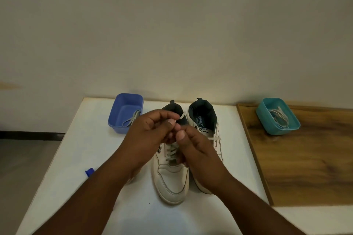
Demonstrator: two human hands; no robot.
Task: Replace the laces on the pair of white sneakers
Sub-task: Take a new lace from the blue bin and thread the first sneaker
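— Where the pair of white leather sneakers?

— Side by side on the flat white worktop [76, 158], toes toward the camera, heels toward the wall. Left white sneaker [172, 183] partly laced, with pale lace [172, 151] crossing over the tongue. Right white sneaker [203, 118] wide open, dark lining and printed insole visible, largely hidden under the right forearm.

— And the hands, what grip?

— Left hand [149, 133] above the left sneaker's collar, fingers curled, pinching a short end of the pale lace near its tip. Right hand [193, 145] just beside, touching the left one, thumb and fingers curled and pinching the same lace lower down. Exactly which eyelet, cannot tell; hidden behind the fingers.

— Other laces somewhere?

— One flat lace end [215, 138] sticking out sideways across the right sneaker. One grey lace [131, 119] in the blue plastic rectangular tub [114, 120] at the far left of the worktop. Bundle of whitish laces [279, 115] in the teal plastic tub [292, 128] on the brown wooden board [305, 168] at the right.

— Anything more?

— Small blue plastic piece [89, 171] near the left edge, beside the left forearm.
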